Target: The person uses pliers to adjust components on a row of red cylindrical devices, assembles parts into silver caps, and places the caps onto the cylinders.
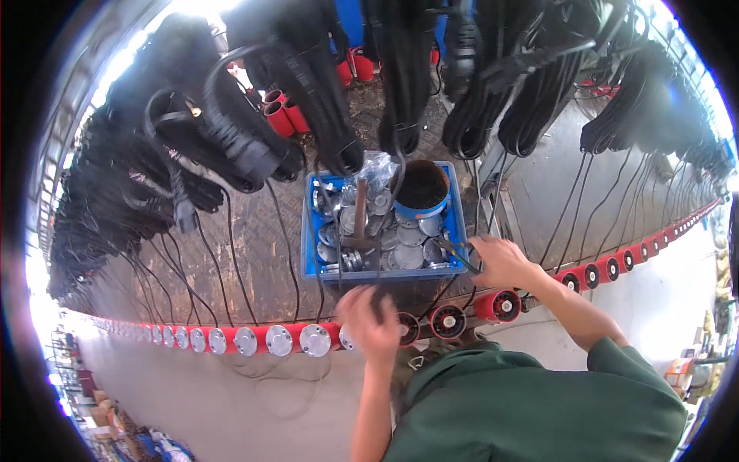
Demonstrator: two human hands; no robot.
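Observation:
My right hand [504, 263] is closed around what look like pliers [454, 248], whose dark jaws reach over the near right corner of a blue plastic crate [306, 250]. Below the crate's front edge, my left hand [371, 319] has its fingers curled at a dark strand, seemingly a black cable [378, 299]; motion blurs it. A row of red cylinders runs under both hands. Round silver caps [279, 339] close the ends left of my left hand, while an uncapped red cylinder [448, 321] to its right shows a dark inside.
The crate holds loose metal discs [408, 256], a wooden-handled hammer [361, 212], a clear plastic bag [376, 168] and a round blue tub [422, 209]. Thick bundles of black cable [304, 85] hang across the far side. Red tubes [286, 115] stand on the worn bench [254, 239].

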